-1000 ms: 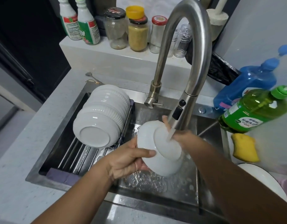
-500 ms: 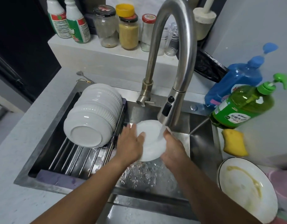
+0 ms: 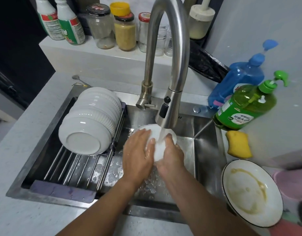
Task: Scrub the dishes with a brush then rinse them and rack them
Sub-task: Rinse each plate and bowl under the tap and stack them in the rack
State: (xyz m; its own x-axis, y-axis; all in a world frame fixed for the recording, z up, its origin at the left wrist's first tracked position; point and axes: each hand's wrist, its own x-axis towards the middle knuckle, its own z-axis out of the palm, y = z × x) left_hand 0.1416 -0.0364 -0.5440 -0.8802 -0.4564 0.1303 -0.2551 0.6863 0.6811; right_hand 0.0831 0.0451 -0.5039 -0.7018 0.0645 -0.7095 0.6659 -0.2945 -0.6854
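Note:
Both hands hold a white bowl [image 3: 158, 150] over the steel sink [image 3: 204, 133], under water running from the faucet [image 3: 170, 106]. My left hand [image 3: 138, 154] cups the bowl's left side with fingers curved round it. My right hand [image 3: 172, 155] grips its right side; much of the bowl is hidden between them. A row of several white bowls [image 3: 90, 121] lies on its side on the roll-up rack [image 3: 73, 169] across the sink's left half. No brush is in view.
A dirty white plate [image 3: 250, 191] with yellow smears sits on the counter at the right, beside a yellow sponge [image 3: 238, 144]. Green [image 3: 245, 108] and blue [image 3: 238, 79] soap bottles stand behind it. Jars and bottles line the back ledge [image 3: 99, 53].
The bowl has turned from showing its base to being cupped between both hands under the stream. My right hand came round to the bowl's right side. The camera shifted, bringing the dirty plate into view.

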